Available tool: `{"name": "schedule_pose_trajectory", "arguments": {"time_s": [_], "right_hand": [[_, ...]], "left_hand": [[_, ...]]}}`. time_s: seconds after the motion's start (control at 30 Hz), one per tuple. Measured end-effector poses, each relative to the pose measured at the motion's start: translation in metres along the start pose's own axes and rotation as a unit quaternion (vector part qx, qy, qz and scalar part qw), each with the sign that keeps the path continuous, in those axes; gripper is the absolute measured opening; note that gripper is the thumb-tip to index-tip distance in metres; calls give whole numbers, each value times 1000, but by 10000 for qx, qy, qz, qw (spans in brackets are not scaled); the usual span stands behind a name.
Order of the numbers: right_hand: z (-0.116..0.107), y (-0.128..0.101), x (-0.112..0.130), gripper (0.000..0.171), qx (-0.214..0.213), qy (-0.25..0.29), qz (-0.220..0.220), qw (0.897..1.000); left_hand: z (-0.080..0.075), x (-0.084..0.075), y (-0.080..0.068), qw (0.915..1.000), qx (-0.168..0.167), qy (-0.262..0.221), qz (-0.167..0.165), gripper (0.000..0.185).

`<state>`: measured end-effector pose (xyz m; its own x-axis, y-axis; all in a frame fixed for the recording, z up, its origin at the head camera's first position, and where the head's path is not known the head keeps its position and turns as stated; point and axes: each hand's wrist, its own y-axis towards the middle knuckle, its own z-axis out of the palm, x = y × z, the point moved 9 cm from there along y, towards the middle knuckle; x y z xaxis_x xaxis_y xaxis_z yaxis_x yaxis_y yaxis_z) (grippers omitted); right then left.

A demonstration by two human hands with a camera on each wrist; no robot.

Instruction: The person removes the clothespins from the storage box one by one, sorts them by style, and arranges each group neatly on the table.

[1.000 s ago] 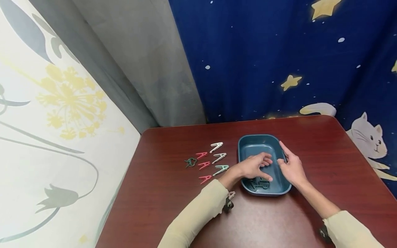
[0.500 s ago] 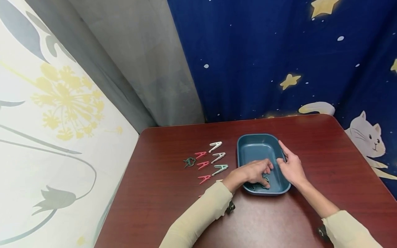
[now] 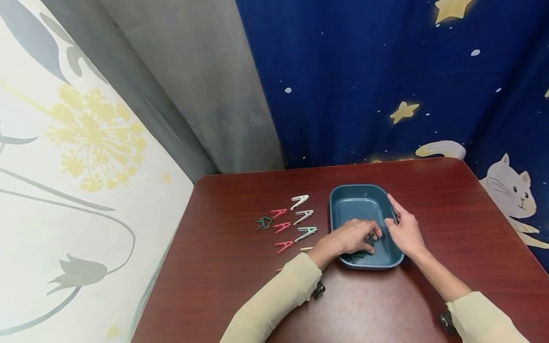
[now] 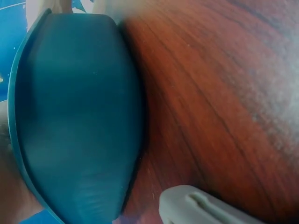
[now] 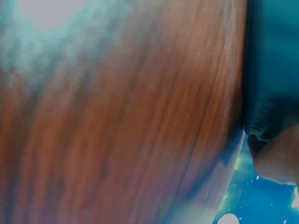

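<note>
Starry blue curtain [image 3: 386, 81] (cat print), grey wall [image 3: 206, 85]

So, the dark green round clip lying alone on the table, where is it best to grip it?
Probably from above, pinching the two short handles of the dark green round clip. It lies flat on the table, apart from the red clips, so the left side is open.

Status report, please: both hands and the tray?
Left hand in teal tray, pinching dark green clip. Right hand rests on tray's right rim. Nothing in the way.
</note>
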<state>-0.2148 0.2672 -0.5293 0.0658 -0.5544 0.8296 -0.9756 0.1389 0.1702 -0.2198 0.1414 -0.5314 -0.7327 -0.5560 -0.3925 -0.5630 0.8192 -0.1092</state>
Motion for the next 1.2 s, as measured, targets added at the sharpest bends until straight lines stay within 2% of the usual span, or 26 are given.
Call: {"name": "schedule_pose_trajectory", "arguments": {"time_s": [0.13, 0.37, 0.47, 0.6, 0.7, 0.87, 1.1, 1.2], "right_hand": [[1, -1, -2, 75, 34, 58, 80, 9999], [1, -4, -3, 74, 28, 60, 77, 9999], [0, -4, -3, 74, 8, 44, 61, 10000], [-1, -4, -2, 74, -29, 52, 28, 10000], [-1, -3, 0, 74, -56, 49, 2, 10000], [1, -2, 1, 73, -38, 6, 22, 10000], [2, -1, 2, 74, -30, -26, 20, 10000], [1, -1, 2, 73, -56, -36, 27, 10000]], "left_hand": [[-5, 1, -1, 9994, -306, -134, -33, 30], [-20, 4, -7, 9915, -1227, -437, -81, 18], [-25, 6, -10, 9853, -1494, -821, -97, 18], [-31, 9, -14, 9729, -1814, -1435, -48, 16], [-35, 8, -15, 9624, -2025, -1804, 173, 13], [-38, 7, -16, 9481, -2106, -2322, 530, 21], [-40, 8, -17, 9338, -1965, -2911, 678, 33], [-43, 8, -16, 9232, -1952, -3236, 703, 36]]}}
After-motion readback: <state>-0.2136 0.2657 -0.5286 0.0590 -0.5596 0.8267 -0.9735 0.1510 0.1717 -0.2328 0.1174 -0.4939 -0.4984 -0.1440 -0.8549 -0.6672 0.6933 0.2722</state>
